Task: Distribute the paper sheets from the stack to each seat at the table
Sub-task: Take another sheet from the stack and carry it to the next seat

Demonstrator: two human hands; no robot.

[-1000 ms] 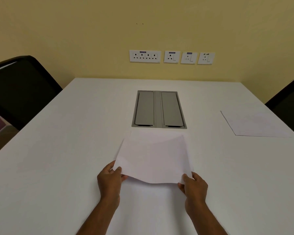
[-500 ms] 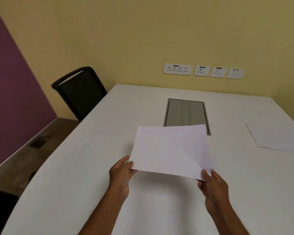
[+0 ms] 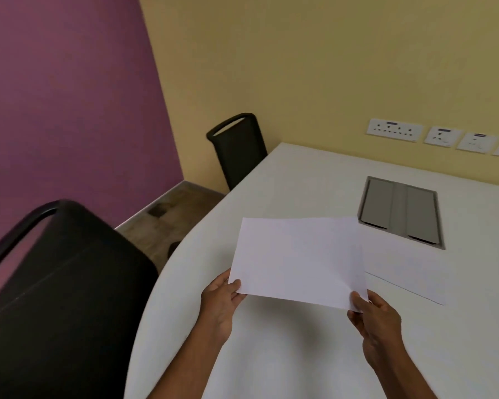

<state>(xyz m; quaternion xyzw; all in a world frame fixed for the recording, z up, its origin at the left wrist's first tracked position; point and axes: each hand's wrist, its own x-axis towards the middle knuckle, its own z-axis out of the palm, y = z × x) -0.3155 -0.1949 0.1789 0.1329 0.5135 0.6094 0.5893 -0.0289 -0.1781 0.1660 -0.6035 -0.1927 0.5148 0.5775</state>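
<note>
Two hands pinch one paper sheet point(image 3: 298, 259) by its near corners, left hand point(image 3: 219, 300) and right hand point(image 3: 375, 318), thumbs on top, lifted over the white table point(image 3: 271, 355). Keep it flat and lower it squarely before the near black chair point(image 3: 61, 283) (likely the next seat). Beyond lies the stack point(image 3: 409, 280), then a far chair point(image 3: 239, 148).
</note>
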